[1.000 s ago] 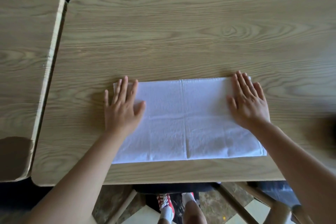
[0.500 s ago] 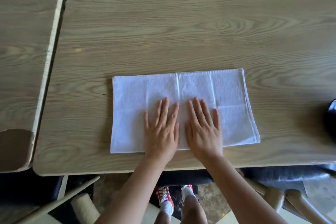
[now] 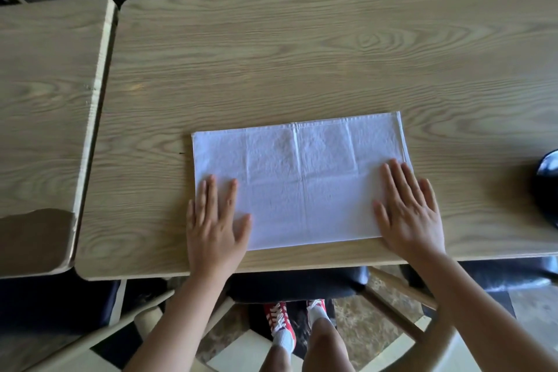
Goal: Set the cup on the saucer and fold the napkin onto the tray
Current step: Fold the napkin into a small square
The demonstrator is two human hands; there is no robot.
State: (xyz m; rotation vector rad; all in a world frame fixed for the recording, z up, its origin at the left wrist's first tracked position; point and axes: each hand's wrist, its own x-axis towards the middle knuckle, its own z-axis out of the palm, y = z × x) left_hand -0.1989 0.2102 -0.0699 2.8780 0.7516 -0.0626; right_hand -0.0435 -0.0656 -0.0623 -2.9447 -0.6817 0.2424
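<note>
Soft, even daylight across the pale wooden table (image 3: pixel 302 54), brightest on the white napkin (image 3: pixel 302 178). Faint shadows under both palms. Small glint on the dark object (image 3: pixel 548 184) at the right edge. Motion blur on the right hand (image 3: pixel 410 214). Wide-angle bowing of table edges; dim underneath.

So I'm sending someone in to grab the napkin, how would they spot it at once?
Go to the larger wooden table, the one on the right of the two pushed together. Near its front edge lies the napkin, a flat white creased rectangle with the left hand and right hand pressed on its near corners. It is the only white thing on the table.
</note>
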